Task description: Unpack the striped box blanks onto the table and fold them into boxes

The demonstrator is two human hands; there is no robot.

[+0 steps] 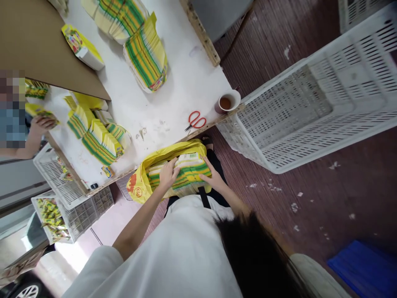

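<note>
Left hand (168, 174) on the row of packets (190, 171) inside the yellow bag (143, 169) at the lap, closure hard to tell from above; right hand (214, 177) at the row's right end, thumb and fingers spread apart. Best to press evenly from both sides, keeping edges squared and the bag's rim unfolded.

There are three hands (168, 174) (215, 180) (41, 125), one large yellow bag (139, 177) and one cup (235, 97).

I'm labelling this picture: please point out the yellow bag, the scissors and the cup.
Yellow bag (142, 180): head view, its printed end.
Scissors (191, 126): head view, near the pivot.
Cup (235, 99): head view, its inner wall.
</note>
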